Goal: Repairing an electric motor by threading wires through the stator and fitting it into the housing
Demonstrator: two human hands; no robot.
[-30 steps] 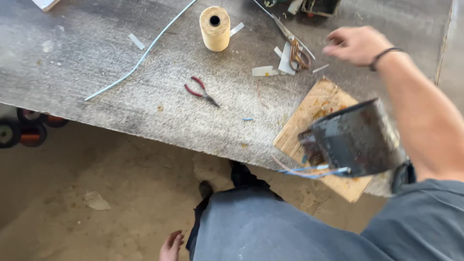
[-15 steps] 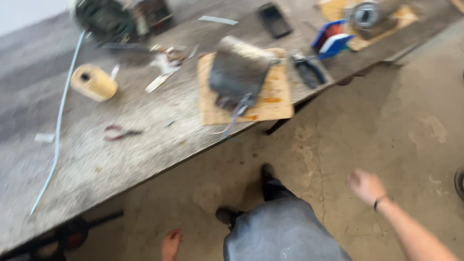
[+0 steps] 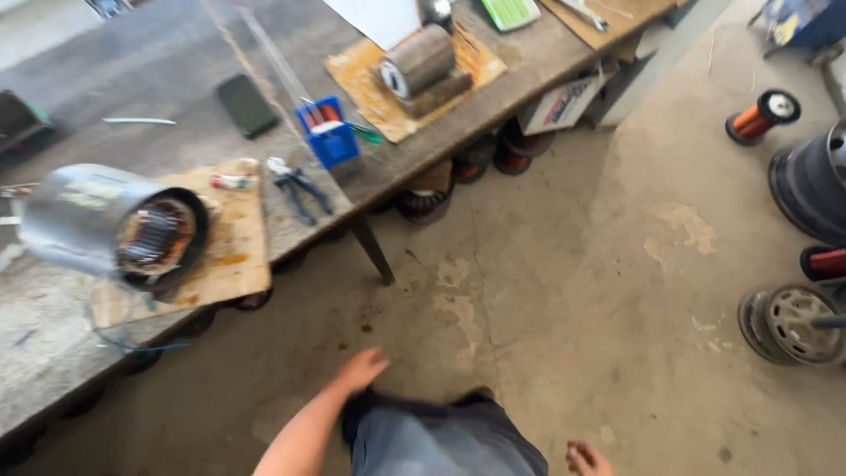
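Observation:
My left hand (image 3: 361, 368) hangs over the concrete floor beside my leg, holding nothing, fingers loosely apart. Only the fingertips of my right hand (image 3: 586, 458) show at the bottom edge, and I cannot tell whether they are curled. To the left, a motor stator in a grey metal housing (image 3: 132, 229) lies on its side on a wooden board (image 3: 233, 260) at the workbench edge, thin wires hanging from it. Blue-handled pliers (image 3: 300, 189) lie just beyond the board. Both hands are well away from the bench.
On the long workbench (image 3: 176, 79) are a black phone (image 3: 247, 104), a blue box (image 3: 328, 141) and a second cylindrical motor part (image 3: 419, 62) on another board. A copper wire spool (image 3: 762, 115), a dark drum (image 3: 815, 189) and a wheel-like reel (image 3: 797, 322) stand on the floor at right.
The view has swung right and away from the bench. My right hand left the tabletop and dropped out of sight to the bottom edge, while my left hand now hangs over the floor.

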